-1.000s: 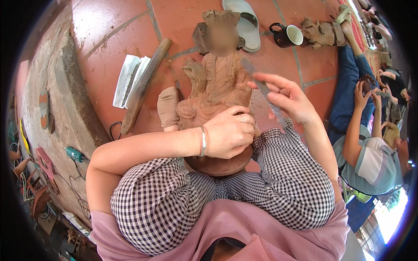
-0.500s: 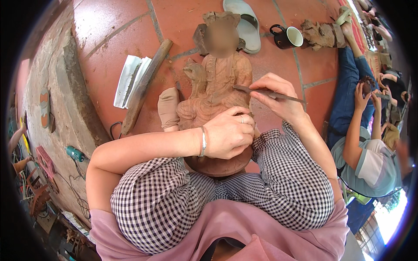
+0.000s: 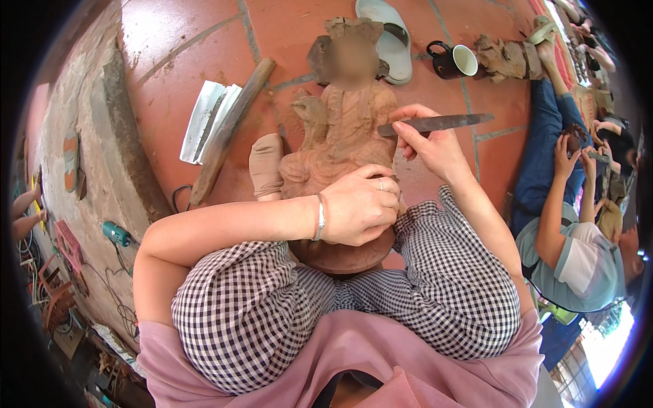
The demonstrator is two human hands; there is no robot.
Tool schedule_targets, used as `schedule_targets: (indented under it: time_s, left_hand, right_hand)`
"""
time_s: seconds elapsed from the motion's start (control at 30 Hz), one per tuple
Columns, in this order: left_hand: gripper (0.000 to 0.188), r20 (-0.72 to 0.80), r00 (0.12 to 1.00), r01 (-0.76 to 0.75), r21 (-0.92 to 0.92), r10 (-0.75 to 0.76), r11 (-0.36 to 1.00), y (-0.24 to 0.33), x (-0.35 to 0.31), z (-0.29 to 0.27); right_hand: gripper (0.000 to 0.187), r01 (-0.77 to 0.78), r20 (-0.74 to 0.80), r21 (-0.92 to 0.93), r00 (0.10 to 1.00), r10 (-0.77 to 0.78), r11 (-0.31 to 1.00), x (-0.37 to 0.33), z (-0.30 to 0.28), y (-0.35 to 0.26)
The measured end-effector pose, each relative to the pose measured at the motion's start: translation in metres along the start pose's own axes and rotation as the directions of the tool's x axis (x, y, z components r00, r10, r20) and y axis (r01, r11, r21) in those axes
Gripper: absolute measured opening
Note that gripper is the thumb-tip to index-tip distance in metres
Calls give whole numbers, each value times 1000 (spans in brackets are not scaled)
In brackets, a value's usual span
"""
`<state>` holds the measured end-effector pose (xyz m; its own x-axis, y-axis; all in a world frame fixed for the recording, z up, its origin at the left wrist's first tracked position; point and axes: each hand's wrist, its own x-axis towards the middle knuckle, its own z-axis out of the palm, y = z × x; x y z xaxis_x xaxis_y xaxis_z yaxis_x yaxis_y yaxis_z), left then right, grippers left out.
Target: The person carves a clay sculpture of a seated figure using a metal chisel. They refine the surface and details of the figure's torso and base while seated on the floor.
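A carved wooden statue (image 3: 347, 129) of a seated figure stands between my knees, its round base (image 3: 343, 258) toward me. My left hand (image 3: 360, 205) is curled over the lower front of the statue and grips it; the fingertips are partly hidden. In my right hand (image 3: 430, 146) is a flat, dark metal file (image 3: 449, 123), pinched between thumb and fingers. The file's near tip lies beside the statue's arm on the right, and its other end points right, broad face showing. Whether the tip touches the wood I cannot tell.
Left of the statue lie a long wooden stick (image 3: 235, 129) and a white folded sheet (image 3: 204, 126). A grey slipper (image 3: 393, 51), a black mug (image 3: 445, 62) and a rough wood piece (image 3: 503, 58) are beyond. Another person (image 3: 571, 251) works at right. A green power tool (image 3: 115, 233) lies left.
My right hand has turned the file so its broad face shows, and its outer end has swung up. The left hand keeps its hold on the statue. The view has shifted slightly.
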<state>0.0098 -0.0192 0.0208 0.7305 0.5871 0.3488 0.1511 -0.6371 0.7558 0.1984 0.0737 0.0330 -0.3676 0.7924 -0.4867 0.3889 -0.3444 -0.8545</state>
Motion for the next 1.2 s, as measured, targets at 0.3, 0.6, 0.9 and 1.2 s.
schedule_targets:
  time_s: [0.3,0.6,0.9,1.2]
  left_hand:
    - [5,-13,1000,2,-2,-2,1000,0,0,1]
    - [7,-27,1000,-8,23,8,1000,-1,-1,4]
    - [8,-17,1000,-7,15,8,1000,-2,-1,5]
    - [7,28,1000,-2,37,1,999,0,1,1]
  right_hand:
    - [12,265,54,-372,963,-264,890,-4,4,-3]
    - [9,533,182,-723,761,-622,440,0,-8,-24]
    - [8,480,218,-631,864,-455,610,2,-5,-26]
    - [19,-5,134,-165,991,28,986,28,-24,-6]
